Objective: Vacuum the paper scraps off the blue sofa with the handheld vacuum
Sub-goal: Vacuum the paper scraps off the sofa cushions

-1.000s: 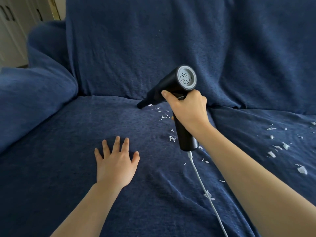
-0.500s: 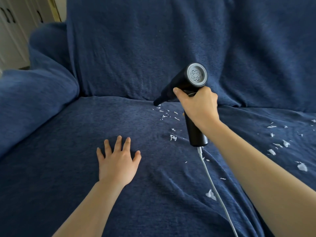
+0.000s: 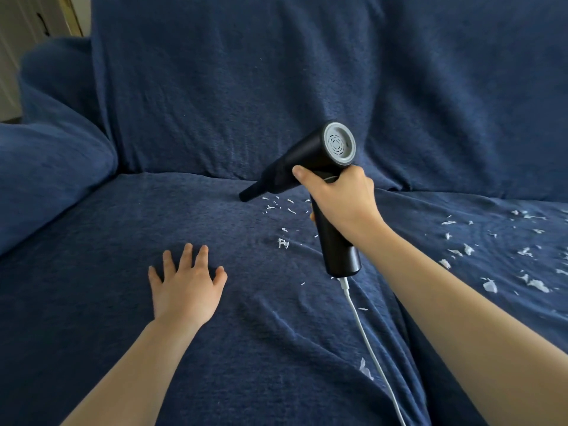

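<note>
A white cord [image 3: 367, 342] runs from the near edge up to the butt of the vacuum [image 3: 310, 158]. The left hand [image 3: 184, 287] lies flat on the sofa seat [image 3: 92, 287], grip released, fingers spread. The right hand [image 3: 341, 201] has its grip clenched round the vacuum handle. The nozzle tip points left, at or just above the seat near the back crease. Step in hand: suction pass, partly done. Paper scraps [image 3: 282, 207] lie just right of the nozzle; more scraps [image 3: 522, 272] remain far right. Next move probably calls for sweeping the nozzle rightward, low over the fabric.
</note>
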The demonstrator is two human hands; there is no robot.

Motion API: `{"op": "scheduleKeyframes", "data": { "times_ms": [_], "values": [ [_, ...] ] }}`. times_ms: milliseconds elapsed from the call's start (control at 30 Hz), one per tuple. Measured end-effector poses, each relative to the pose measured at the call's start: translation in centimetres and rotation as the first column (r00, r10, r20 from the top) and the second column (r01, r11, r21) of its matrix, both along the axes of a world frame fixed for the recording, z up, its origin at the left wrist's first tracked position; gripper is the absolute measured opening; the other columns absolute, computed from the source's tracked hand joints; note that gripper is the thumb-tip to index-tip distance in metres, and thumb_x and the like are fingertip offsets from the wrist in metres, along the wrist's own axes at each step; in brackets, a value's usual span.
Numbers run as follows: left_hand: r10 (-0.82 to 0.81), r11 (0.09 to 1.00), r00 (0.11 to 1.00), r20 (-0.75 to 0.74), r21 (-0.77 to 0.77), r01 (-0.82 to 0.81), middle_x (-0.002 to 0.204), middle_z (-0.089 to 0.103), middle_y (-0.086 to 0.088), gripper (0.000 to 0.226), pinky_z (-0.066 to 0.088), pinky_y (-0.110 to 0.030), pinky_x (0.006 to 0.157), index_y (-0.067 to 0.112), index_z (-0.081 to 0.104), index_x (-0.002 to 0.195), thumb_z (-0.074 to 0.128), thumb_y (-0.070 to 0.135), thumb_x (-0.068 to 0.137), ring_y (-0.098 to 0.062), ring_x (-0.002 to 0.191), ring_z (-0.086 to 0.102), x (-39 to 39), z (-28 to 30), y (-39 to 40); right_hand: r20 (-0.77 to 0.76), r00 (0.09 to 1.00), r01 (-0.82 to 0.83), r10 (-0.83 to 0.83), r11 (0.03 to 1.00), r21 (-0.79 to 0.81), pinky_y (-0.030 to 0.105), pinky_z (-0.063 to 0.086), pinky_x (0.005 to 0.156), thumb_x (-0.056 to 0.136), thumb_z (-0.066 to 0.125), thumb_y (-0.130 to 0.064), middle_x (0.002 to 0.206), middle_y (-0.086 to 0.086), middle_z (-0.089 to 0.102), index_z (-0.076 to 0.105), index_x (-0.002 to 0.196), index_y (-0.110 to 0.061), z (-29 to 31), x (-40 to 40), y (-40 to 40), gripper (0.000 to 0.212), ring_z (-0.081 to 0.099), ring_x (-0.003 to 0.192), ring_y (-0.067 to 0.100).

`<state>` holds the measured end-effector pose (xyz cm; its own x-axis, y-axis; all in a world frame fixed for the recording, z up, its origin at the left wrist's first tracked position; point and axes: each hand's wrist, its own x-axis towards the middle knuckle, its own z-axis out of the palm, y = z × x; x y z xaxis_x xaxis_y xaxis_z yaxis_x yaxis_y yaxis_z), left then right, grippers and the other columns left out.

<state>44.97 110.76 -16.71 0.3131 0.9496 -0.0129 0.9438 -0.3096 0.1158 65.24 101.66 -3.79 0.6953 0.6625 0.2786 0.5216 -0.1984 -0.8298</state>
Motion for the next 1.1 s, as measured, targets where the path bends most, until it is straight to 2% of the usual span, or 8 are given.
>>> {"op": "scheduleKeyframes", "data": {
  "times_ms": [133,267,400,500,600,667,733,1100],
  "values": [
    [0.01,1.0,1.0,0.007,0.0,-0.01,0.162,0.002,0.001,0.062,0.006,-0.053,0.118,0.027,0.006,0.153,0.019,0.052,0.098,-0.031,0.148,-0.001,0.2,0.1,-0.4,-0.002,0.999,0.041,-0.041,0.999,0.014,0.029,0.057,0.074,0.084,0.073,-0.054,0.053,-0.001,0.065,0.056,0.057,-0.017,-0.3,0.9,-0.7,0.05,0.071,0.054,0.016],
    [0.024,1.0,1.0,0.016,0.011,-0.024,0.162,0.004,0.0,0.06,0.007,-0.054,0.118,0.025,0.008,0.154,0.02,0.049,0.099,-0.032,0.148,0.0,0.5,0.1,-0.9,-0.014,0.993,0.118,-0.118,0.993,0.014,0.033,0.056,0.08,0.082,0.071,-0.06,0.068,0.007,0.071,0.061,0.062,-0.017,-0.3,2.8,-1.8,0.048,0.074,0.073,0.028],
    [0.033,0.999,0.999,0.035,-0.003,-0.033,0.162,0.004,0.0,0.061,0.006,-0.056,0.117,0.026,0.009,0.153,0.022,0.05,0.098,-0.036,0.147,0.0,1.3,0.1,-2.0,-0.01,0.988,0.156,-0.156,0.988,0.014,0.033,0.058,0.08,0.084,0.071,-0.057,0.069,0.007,0.07,0.066,0.069,-0.013,0.1,3.7,-3.6,0.046,0.071,0.064,0.022],
    [0.019,1.0,0.999,0.027,-0.022,-0.018,0.162,0.001,0.001,0.063,0.003,-0.057,0.117,0.028,0.007,0.153,0.021,0.054,0.097,-0.038,0.146,-0.002,2.0,0.1,-3.1,0.016,0.984,0.177,-0.177,0.984,0.016,0.031,0.049,0.081,0.087,0.07,-0.054,0.068,0.002,0.066,0.062,0.066,-0.015,0.2,4.0,-5.1,0.045,0.059,0.07,0.013],
    [0.005,0.999,1.0,0.016,-0.037,-0.004,0.162,0.001,0.001,0.064,0.002,-0.057,0.117,0.029,0.006,0.153,0.02,0.055,0.097,-0.038,0.146,-0.003,2.3,0.2,-4.2,0.01,0.981,0.192,-0.192,0.981,0.011,0.028,0.04,0.08,0.086,0.069,-0.057,0.084,0.007,0.07,0.068,0.08,-0.013,-0.1,4.3,-6.5,0.044,0.051,0.081,0.016],
    [0.0,0.999,1.0,0.011,-0.049,0.0,0.162,0.0,0.0,0.064,0.002,-0.057,0.117,0.029,0.006,0.153,0.02,0.056,0.097,-0.038,0.146,-0.003,2.5,0.3,-4.9,-0.01,0.979,0.204,-0.204,0.979,0.002,0.03,0.042,0.081,0.084,0.069,-0.06,0.093,0.012,0.072,0.069,0.086,-0.011,-0.6,4.5,-7.3,0.049,0.055,0.092,0.02],
    [-0.006,0.998,1.0,0.001,-0.063,0.006,0.162,-0.001,-0.001,0.065,0.001,-0.057,0.117,0.028,0.006,0.154,0.02,0.056,0.097,-0.038,0.146,-0.004,2.9,0.5,-5.6,-0.025,0.977,0.211,-0.211,0.977,0.002,0.033,0.049,0.083,0.082,0.068,-0.063,0.091,0.014,0.073,0.069,0.085,-0.01,-0.9,4.7,-8.1,0.053,0.064,0.097,0.025],
    [-0.019,0.998,1.0,-0.019,-0.053,0.018,0.162,-0.003,-0.002,0.066,0.002,-0.058,0.116,0.028,0.003,0.153,0.016,0.057,0.096,-0.038,0.146,-0.004,3.3,0.0,-6.1,-0.1,0.99,0.099,-0.097,0.995,0.009,0.03,0.052,0.083,0.08,0.068,-0.065,0.085,0.015,0.075,0.071,0.078,-0.013,-0.5,3.0,-6.7,0.052,0.071,0.093,0.028]
  ]
}}
